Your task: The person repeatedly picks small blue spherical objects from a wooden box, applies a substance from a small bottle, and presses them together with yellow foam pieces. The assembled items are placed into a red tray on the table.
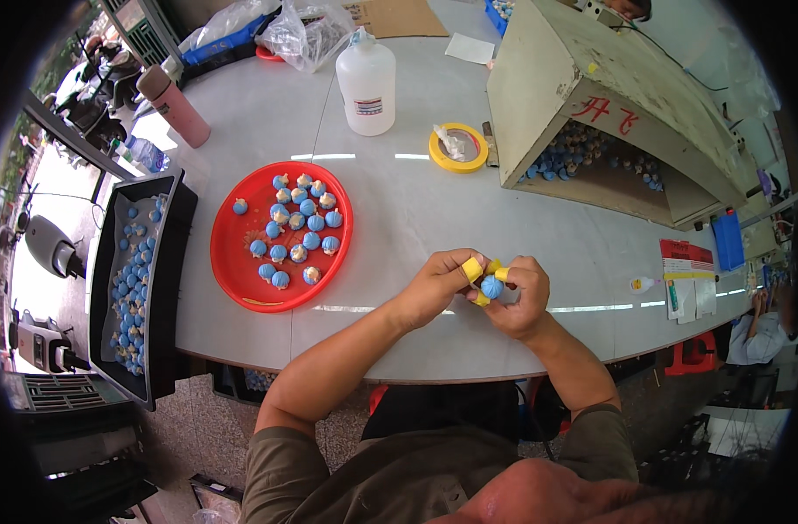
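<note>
Above the near edge of the table, my left hand (438,286) and my right hand (522,301) meet, fingers closed round a small blue ball-shaped piece (492,286) with a ridged surface. Yellow wraps (473,268) cover several of my fingertips. To the left of my hands lies a round red tray (233,284) with several similar blue pieces (308,207), many showing a cream-coloured part. The undersides of the fingers and the far side of the held piece are hidden.
A black bin (169,253) of blue pieces stands at the left edge. Beyond are a pink bottle (174,106), a white jug (367,87) and a yellow tape roll (478,158). A box-like wooden housing (539,96) holding blue pieces fills the far right.
</note>
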Available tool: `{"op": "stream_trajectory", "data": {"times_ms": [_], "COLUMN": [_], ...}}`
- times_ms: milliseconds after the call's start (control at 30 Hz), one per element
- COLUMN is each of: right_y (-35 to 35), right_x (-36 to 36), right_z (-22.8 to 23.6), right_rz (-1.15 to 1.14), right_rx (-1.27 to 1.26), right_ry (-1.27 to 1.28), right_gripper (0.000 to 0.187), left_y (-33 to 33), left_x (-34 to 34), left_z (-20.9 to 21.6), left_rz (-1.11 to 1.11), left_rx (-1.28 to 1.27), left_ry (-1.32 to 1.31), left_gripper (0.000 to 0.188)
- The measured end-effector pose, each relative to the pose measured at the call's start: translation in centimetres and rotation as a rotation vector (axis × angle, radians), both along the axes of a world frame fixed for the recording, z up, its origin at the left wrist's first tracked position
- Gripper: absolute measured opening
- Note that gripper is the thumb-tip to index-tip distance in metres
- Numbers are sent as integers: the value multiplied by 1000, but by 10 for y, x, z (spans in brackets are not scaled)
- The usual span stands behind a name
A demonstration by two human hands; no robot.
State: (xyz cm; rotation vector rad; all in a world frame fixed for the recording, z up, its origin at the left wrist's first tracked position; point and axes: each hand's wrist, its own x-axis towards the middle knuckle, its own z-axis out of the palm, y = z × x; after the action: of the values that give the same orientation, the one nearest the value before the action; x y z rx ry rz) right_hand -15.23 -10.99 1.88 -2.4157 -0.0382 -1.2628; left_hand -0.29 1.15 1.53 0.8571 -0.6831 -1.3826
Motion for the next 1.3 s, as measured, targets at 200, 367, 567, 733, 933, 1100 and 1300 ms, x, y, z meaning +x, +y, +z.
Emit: {"op": "stream_trajectory", "data": {"times_ms": [200,367,567,733,933,1100,1300], "right_y": [-5,-5,-6,-2,-3,-2,-8], "right_x": [2,3,4,6,6,6,3], "right_z": [-4,-5,-4,6,11,9,-1], "right_rz": [-6,-17,6,24,23,4,16], "right_rx": [111,109,119,151,172,225,264], "right_ry": [-58,-42,-33,11,64,82,107], "right_gripper": [45,43,48,50,52,60,67], "left_y": [1,1,0,-2,-3,-6,-8], "left_x": [1,3,3,5,6,8,6], "left_z": [3,4,5,-2,1,0,0], "left_rz": [-15,-3,4,52,89,129,203], "left_rx": [-98,-116,-124,-105,-107,-114,-99], "left_ry": [43,66,79,73,31,-26,-90], "left_gripper": [27,31,34,32,33,36,37]}}
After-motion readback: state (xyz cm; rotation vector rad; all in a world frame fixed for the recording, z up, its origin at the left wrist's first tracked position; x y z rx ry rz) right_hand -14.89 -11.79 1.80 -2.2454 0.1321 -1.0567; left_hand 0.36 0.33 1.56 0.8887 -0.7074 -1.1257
